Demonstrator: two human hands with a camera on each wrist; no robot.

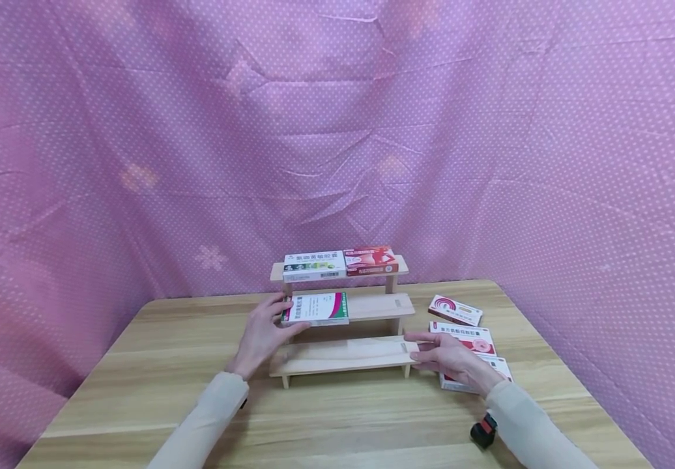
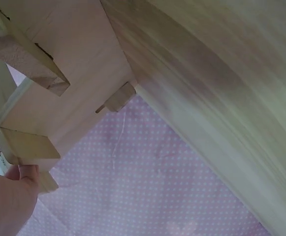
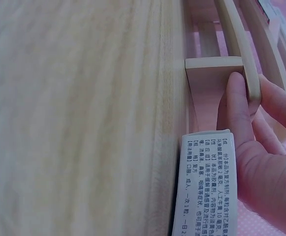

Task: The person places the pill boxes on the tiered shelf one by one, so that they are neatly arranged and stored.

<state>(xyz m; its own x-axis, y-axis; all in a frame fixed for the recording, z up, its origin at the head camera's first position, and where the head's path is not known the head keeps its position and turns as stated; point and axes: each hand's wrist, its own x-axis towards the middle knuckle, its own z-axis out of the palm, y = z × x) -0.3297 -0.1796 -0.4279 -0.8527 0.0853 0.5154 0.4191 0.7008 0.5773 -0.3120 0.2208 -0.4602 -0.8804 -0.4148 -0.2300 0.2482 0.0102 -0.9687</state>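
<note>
A three-tier wooden display stand [image 1: 337, 357] stands on the table. My left hand [image 1: 260, 333] is at the left end of its middle tier, holding a white medicine box [image 1: 316, 307] with green and magenta trim. The fingers reach over the box's left end, and the thumb lies along its front edge. In the left wrist view, the thumb [image 2: 28, 173] shows against the end of a plank. My right hand [image 1: 450, 355] grips the right end of the lowest tier. One digit presses the plank [image 3: 251, 73] from below, with other fingers on its far side.
On the top tier sit a white-green medicine box [image 1: 314, 264] and a red one [image 1: 371, 259]. Right of the stand, a small white-red box [image 1: 456, 309] and other medicine boxes [image 1: 484, 332] lie on the table [image 1: 337, 423]. Pink dotted cloth [image 1: 337, 163] hangs behind.
</note>
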